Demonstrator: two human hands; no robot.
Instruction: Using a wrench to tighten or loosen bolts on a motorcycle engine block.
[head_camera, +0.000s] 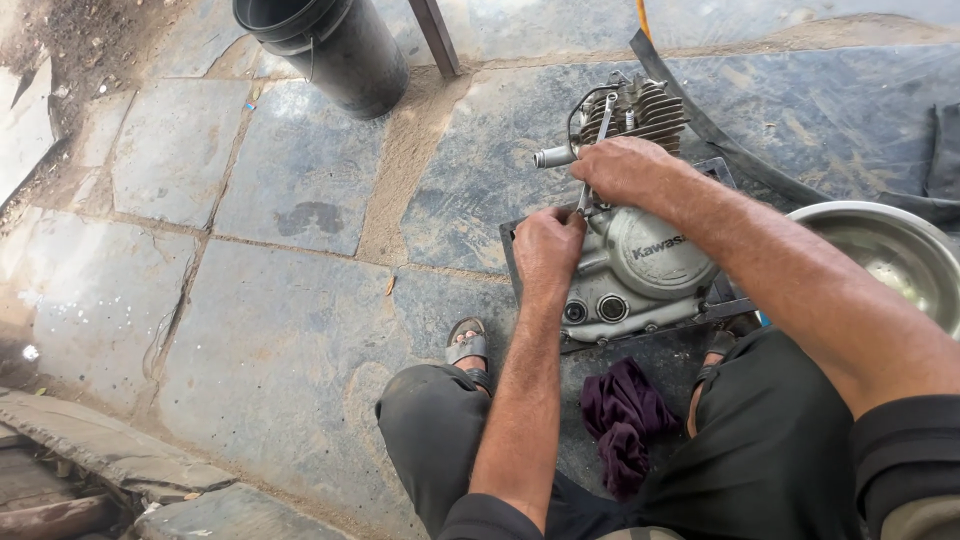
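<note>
Two hands on one small engine. Left hand fisted round lower end of slim metal tool; right hand closed over its shaft higher up. Engine resting on flat tray, stone floor. Nearby: one purple rag btwn knees, one steel bowl at right, one black bucket at top.

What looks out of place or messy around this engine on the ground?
A crumpled purple rag lies on the stone floor between the person's feet, just below the engine. A dark stain marks one slab to the left. Sand fills the joints near the black bucket. Nothing looks broken.
</note>
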